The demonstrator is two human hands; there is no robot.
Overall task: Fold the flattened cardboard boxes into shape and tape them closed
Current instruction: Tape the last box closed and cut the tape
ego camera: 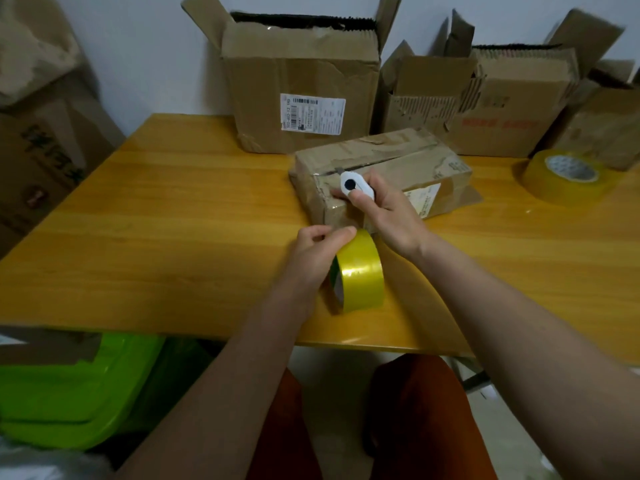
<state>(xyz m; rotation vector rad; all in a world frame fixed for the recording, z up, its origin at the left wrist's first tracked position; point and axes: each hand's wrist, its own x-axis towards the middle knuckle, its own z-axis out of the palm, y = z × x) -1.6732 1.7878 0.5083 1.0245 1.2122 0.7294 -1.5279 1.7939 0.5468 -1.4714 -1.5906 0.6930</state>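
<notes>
The right hand point(384, 213) grips a white cutter point(356, 186) against the near end of the small box point(381, 168) (closed, mid-table). The left hand point(318, 251) pinches the yellow tape roll point(360, 271), standing on edge near the table's point(138, 220) front edge. Another roll point(562, 176) lies toward the right edge.

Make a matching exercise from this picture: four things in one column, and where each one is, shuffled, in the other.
Things
1. white cutter
2. yellow tape roll
3. second tape roll
4. big open box

Places
A. lying flat at the table's right end
B. at the back of the table by the wall, flaps up
C. in the right hand, against the near end of the small box
D. on edge near the front of the table, held by the left hand

Pairs: 1-C, 2-D, 3-A, 4-B
</notes>
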